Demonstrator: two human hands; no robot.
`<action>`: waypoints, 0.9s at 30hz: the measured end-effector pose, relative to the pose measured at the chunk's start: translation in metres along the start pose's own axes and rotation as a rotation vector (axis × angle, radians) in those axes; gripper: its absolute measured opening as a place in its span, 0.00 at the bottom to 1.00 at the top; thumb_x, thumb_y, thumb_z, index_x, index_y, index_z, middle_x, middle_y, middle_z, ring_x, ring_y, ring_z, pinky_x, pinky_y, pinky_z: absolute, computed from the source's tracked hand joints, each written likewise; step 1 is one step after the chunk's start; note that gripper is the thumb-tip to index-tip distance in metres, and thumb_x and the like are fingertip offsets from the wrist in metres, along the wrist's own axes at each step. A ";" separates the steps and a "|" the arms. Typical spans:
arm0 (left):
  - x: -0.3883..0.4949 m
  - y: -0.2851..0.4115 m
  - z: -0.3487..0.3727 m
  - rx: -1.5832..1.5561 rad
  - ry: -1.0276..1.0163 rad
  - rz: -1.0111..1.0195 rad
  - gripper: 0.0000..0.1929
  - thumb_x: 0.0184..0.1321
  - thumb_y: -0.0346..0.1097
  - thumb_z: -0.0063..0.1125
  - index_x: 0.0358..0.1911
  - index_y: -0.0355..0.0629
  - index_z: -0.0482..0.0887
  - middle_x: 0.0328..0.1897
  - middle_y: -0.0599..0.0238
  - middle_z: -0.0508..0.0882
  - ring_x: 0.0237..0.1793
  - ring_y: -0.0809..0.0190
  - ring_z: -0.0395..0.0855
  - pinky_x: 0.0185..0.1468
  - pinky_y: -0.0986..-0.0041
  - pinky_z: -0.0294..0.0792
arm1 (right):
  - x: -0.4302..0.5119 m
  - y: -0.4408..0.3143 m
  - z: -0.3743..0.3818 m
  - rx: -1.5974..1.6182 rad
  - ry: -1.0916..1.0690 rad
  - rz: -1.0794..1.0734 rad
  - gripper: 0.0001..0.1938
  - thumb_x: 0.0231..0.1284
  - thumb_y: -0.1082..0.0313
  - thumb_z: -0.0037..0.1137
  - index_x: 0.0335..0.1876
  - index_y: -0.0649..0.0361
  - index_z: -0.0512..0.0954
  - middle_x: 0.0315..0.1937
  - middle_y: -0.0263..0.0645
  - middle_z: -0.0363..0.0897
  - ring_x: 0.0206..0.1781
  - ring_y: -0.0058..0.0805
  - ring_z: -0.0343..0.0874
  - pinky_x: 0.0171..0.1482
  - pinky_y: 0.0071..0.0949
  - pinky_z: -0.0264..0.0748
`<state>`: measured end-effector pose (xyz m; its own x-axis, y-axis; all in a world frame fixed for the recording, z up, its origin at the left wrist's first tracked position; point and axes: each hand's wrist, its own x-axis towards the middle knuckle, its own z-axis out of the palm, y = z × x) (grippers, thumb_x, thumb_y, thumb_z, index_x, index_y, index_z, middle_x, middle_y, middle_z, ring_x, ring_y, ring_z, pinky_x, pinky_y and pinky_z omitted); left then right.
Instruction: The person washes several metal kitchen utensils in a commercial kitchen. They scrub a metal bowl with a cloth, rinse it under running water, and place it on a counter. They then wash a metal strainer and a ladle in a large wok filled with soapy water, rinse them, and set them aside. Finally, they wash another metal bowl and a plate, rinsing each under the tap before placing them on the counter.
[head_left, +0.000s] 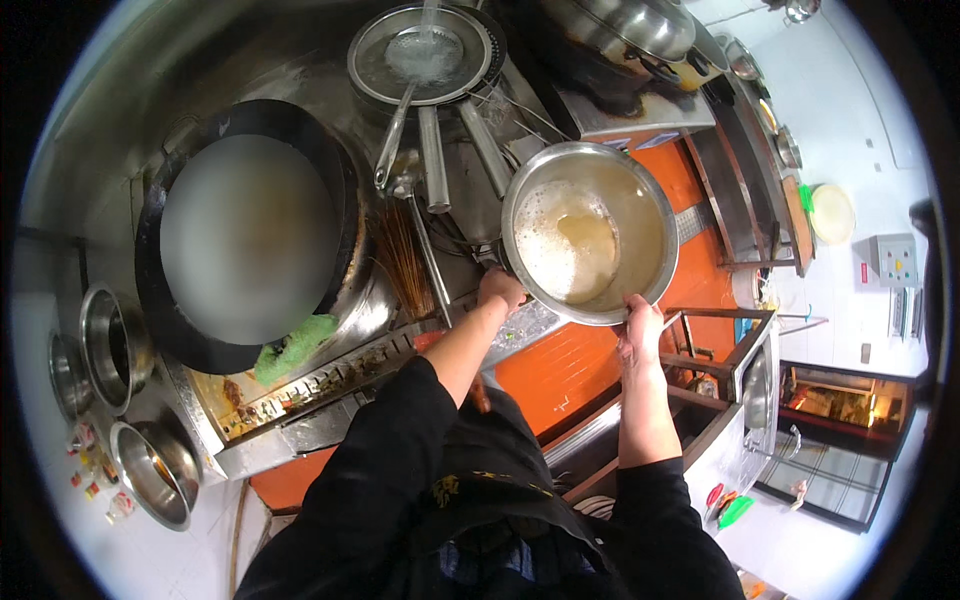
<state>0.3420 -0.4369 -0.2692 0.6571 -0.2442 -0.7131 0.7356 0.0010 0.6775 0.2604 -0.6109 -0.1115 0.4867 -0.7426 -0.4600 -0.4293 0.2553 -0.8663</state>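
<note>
A wide stainless steel basin (666, 238) holds cloudy, yellowish liquid with foam along its left side. My right hand (643, 322) grips the near rim at the lower right, thumb over the edge. At the basin's lower left side is my left hand (501, 291), closed against it, with its fingertips hidden. Left of the basin sits a large black wok (347, 217) whose contents are blurred. A green cloth (298, 349) lies over the wok's near edge. Between wok and basin rests a bamboo wok brush (405, 259), beside a long metal handle (430, 255).
Water runs into a strainer (424, 56) over a pot at the top; several handles point toward me. Steel bowls (154, 472) stand at the left. A large lidded pot (630, 30) is at the upper right. Orange flooring (559, 371) and a metal-framed counter (739, 390) lie to the right.
</note>
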 end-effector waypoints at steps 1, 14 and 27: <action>0.001 0.002 0.001 0.019 -0.003 0.006 0.15 0.56 0.41 0.63 0.35 0.33 0.81 0.26 0.54 0.85 0.21 0.59 0.84 0.20 0.68 0.71 | 0.007 -0.003 -0.001 0.027 -0.005 -0.020 0.09 0.57 0.72 0.53 0.41 0.65 0.75 0.30 0.37 0.77 0.27 0.29 0.78 0.30 0.30 0.79; -0.073 0.038 -0.023 0.068 -0.085 -0.140 0.12 0.61 0.31 0.47 0.29 0.25 0.76 0.19 0.50 0.81 0.12 0.61 0.75 0.15 0.65 0.63 | 0.018 -0.067 -0.081 0.019 -0.068 0.088 0.05 0.50 0.77 0.50 0.34 0.65 0.74 0.27 0.38 0.75 0.25 0.33 0.76 0.23 0.30 0.73; -0.243 0.070 -0.156 0.692 0.268 0.149 0.20 0.55 0.37 0.47 0.48 0.29 0.76 0.41 0.34 0.82 0.46 0.37 0.81 0.54 0.54 0.70 | 0.036 -0.047 -0.075 -0.090 -0.134 0.086 0.04 0.50 0.74 0.54 0.32 0.62 0.74 0.27 0.36 0.75 0.27 0.28 0.74 0.23 0.30 0.72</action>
<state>0.2592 -0.2257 -0.0766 0.8241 -0.0446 -0.5647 0.4227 -0.6153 0.6654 0.2410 -0.6964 -0.0725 0.5401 -0.6296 -0.5585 -0.5370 0.2532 -0.8047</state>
